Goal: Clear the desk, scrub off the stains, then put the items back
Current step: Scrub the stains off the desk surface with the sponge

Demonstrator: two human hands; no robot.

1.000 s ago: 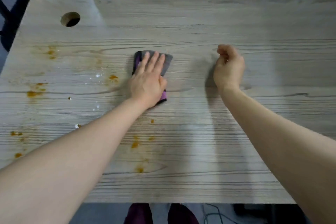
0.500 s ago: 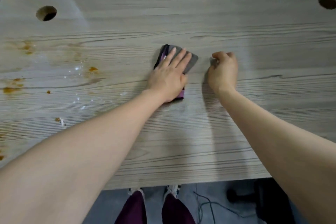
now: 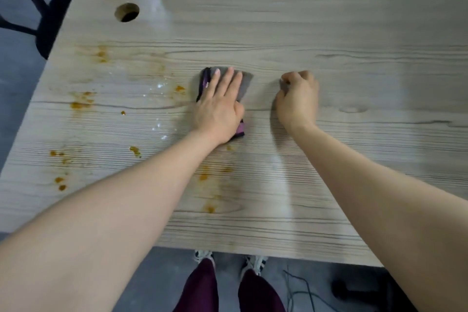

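1. The desk (image 3: 329, 33) is a pale wood-grain top, seen from above.
2. The left hand (image 3: 219, 111) lies flat on a folded cloth (image 3: 244, 82), fingers straight and a little spread, pressing it against the desk near the middle.
3. The cloth is grey on top with a purple and dark edge showing at its left side and under the heel of the hand.
4. The right hand (image 3: 298, 97) rests on the desk just to the right of the cloth, apart from it; its fingers are curled into a loose fist, and whether anything sits inside it cannot be told.
5. Orange-brown stains (image 3: 81, 104) dot the left part of the desk (with a few small white specks among them), and more stains (image 3: 203, 176) lie nearer the front edge, below the left wrist.
6. A round cable hole (image 3: 127, 12) sits at the far left of the desk.
7. Under the front edge show dark red trouser legs (image 3: 200, 289) and shoes (image 3: 254, 262).
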